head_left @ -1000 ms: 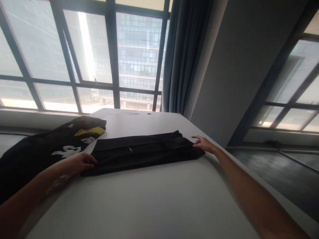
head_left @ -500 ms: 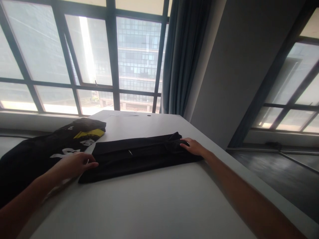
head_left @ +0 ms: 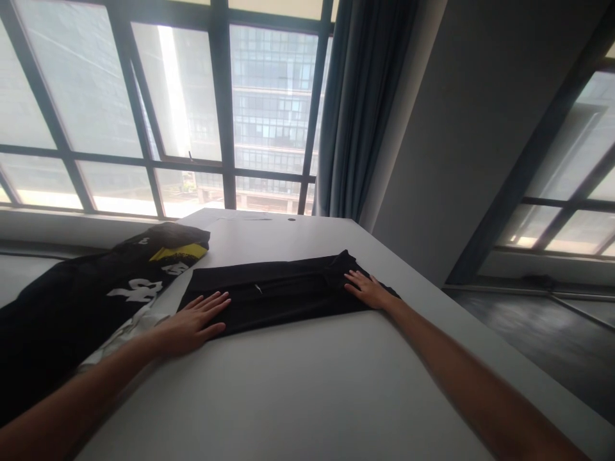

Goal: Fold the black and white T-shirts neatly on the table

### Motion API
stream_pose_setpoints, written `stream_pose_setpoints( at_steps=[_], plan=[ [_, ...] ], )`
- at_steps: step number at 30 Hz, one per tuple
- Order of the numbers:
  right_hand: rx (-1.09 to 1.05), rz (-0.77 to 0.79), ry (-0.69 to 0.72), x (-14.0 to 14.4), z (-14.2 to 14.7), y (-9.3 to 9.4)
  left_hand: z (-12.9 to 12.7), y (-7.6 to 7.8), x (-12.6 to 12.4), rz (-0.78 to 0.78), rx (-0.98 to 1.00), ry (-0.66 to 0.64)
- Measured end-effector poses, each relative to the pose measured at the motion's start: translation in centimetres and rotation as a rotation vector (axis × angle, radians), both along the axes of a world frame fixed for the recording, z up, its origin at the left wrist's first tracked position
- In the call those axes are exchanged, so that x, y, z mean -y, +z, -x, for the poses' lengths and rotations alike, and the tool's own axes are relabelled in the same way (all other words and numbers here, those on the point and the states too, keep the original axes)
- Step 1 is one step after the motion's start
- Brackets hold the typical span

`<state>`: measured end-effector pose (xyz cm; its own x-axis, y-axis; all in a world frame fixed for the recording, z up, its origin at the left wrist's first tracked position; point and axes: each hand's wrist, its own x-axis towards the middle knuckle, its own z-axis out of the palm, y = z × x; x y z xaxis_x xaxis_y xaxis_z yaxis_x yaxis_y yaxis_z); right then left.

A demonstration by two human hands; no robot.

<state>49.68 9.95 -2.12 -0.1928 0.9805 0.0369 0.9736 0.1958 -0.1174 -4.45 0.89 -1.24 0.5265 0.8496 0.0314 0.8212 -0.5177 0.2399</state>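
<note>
A black garment (head_left: pixel 283 291), folded into a long flat strip, lies across the white table (head_left: pixel 307 390). Its exact kind cannot be made out; a small white mark shows near its middle. My left hand (head_left: pixel 195 323) rests flat on the strip's left end, fingers spread. On the right end lies my right hand (head_left: pixel 368 289), palm down with the fingers stretched out. Neither hand grips the cloth. The far right corner of the strip sticks up slightly in a crease.
Left of the strip lies a heap of black clothing (head_left: pixel 96 282) with white lettering and a yellow patch, some white cloth beneath it. Behind the table are large windows (head_left: pixel 273 102) and a blue-grey curtain (head_left: pixel 353 115). The table's right edge drops to a grey floor (head_left: pixel 519 320).
Both hands have gone from curled fingers at the garment's ends to lying flat on it. The left hand has moved right, further onto the cloth. The view has shifted slightly.
</note>
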Motion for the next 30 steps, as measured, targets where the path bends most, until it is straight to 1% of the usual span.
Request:
stream_pose_setpoints(
  at_steps=[3, 6, 7, 9, 11, 12, 14, 15, 18, 20, 23, 25, 27, 29, 30],
  plan=[
    [0.005, -0.006, -0.006, 0.1, -0.2, -0.1, 0.3, 0.6, 0.2, 0.01, -0.015, 0.005],
    [0.025, 0.006, -0.029, 0.3, -0.3, 0.0, 0.7, 0.6, 0.1, 0.012, -0.031, 0.054],
    [0.049, -0.024, -0.048, 0.4, -0.2, 0.3, 0.8, 0.4, 0.0, 0.011, -0.036, 0.069],
    [0.111, -0.135, -0.07, 0.9, 0.6, 1.1, 0.9, 0.1, -0.1, 0.011, -0.043, 0.085],
    [0.129, -0.215, -0.027, 1.7, 2.1, 2.2, 0.8, -0.1, -0.2, 0.01, -0.04, 0.09],
    [0.111, -0.219, 0.014, 2.2, 3.1, 2.8, 0.7, -0.1, -0.2, 0.01, -0.037, 0.094],
    [0.035, -0.158, 0.091, 3.5, 5.3, 3.6, 0.5, 0.1, -0.2, 0.014, -0.033, 0.107],
    [0.022, -0.127, 0.097, 4.1, 6.3, 3.7, 0.5, 0.2, -0.1, 0.016, -0.033, 0.116],
    [0.077, -0.062, 0.035, 5.2, 8.5, 3.3, 0.1, 1.0, 0.2, 0.031, -0.047, 0.139],
    [0.106, -0.033, 0.024, 4.8, 8.7, 2.8, -0.3, 1.7, 0.7, 0.045, -0.053, 0.142],
    [0.083, 0.02, 0.041, 2.8, 7.8, 2.5, -1.6, 2.9, 1.8, 0.069, -0.037, 0.11],
    [0.094, 0.024, -0.012, 1.1, 7.2, 2.8, -2.5, 3.6, 2.5, 0.062, 0.024, 0.051],
    [0.147, -0.071, -0.143, -0.4, 7.3, 3.3, -3.2, 3.9, 2.8, 0.016, 0.109, -0.007],
    [0.164, -0.179, -0.292, -1.3, 8.3, 3.8, -3.4, 3.7, 2.7, -0.053, 0.163, -0.018],
    [0.143, -0.185, -0.339, -1.5, 9.0, 4.0, -3.4, 3.4, 2.6, -0.085, 0.166, -0.008]
  ],
)
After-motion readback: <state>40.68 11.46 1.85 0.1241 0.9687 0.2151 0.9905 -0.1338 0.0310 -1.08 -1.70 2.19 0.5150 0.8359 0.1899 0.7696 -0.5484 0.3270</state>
